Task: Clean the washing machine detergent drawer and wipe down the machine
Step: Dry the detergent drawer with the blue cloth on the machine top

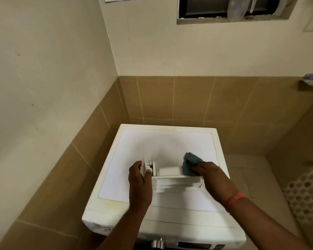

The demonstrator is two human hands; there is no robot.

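Note:
A white detergent drawer (172,179) lies crosswise above the top of the white washing machine (134,141), its front panel to the left. My left hand (138,179) grips that front panel end, thumb curled over its edge. My right hand (209,173) holds a blue cloth (191,164) against the drawer's right end. The drawer's inner compartments are partly hidden by the cloth and blurred.
The machine stands in a corner of brown-tiled walls (170,100). To its right lie a pale tiled floor and a perforated mat (307,193). A small wall fitting (309,82) sits at the right, a window (229,8) high above.

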